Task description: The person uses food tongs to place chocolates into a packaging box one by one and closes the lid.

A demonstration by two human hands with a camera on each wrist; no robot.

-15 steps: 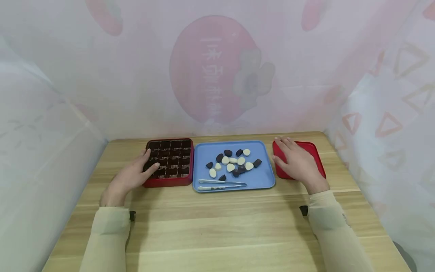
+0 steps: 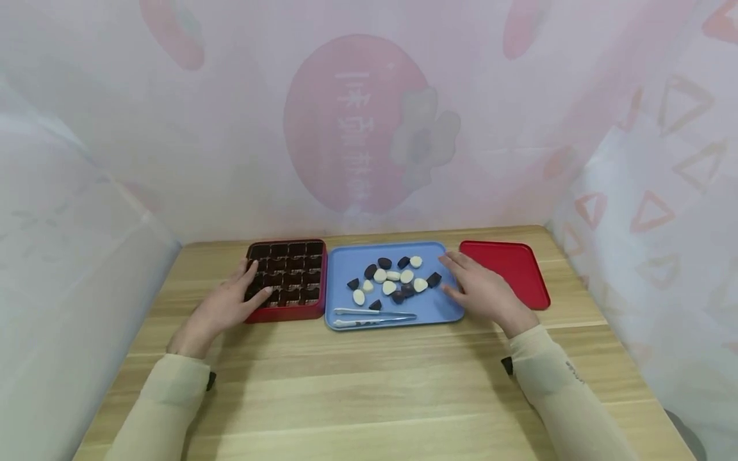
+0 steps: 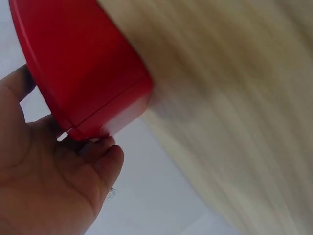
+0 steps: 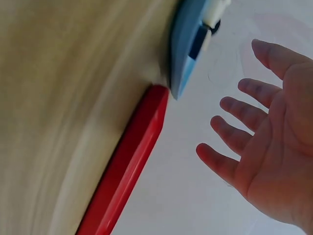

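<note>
My left hand [image 2: 227,306] grips the front left corner of a red box [image 2: 294,313], its thumb and index finger lying over the dark compartments. In the left wrist view, its other fingers curl against the red side wall [image 3: 83,63]. My right hand [image 2: 484,291], fingers spread and holding nothing, is over the right edge of a blue tray [image 2: 346,259]. Dark and white chocolate pieces [image 2: 389,288] lie scattered on that tray. Seen from the right wrist, the open palm [image 4: 274,142] stands apart from the tray's edge [image 4: 178,63].
To the right of the tray lies a flat red lid [image 2: 519,272]. Two slim white-handled utensils [image 2: 369,322] lie along the tray's front. All stand on a wooden table [image 2: 346,390] against a printed cloth wall [image 2: 230,128].
My right hand has moved left, off the red lid and over to the tray's right edge. The left hand stays at the box.
</note>
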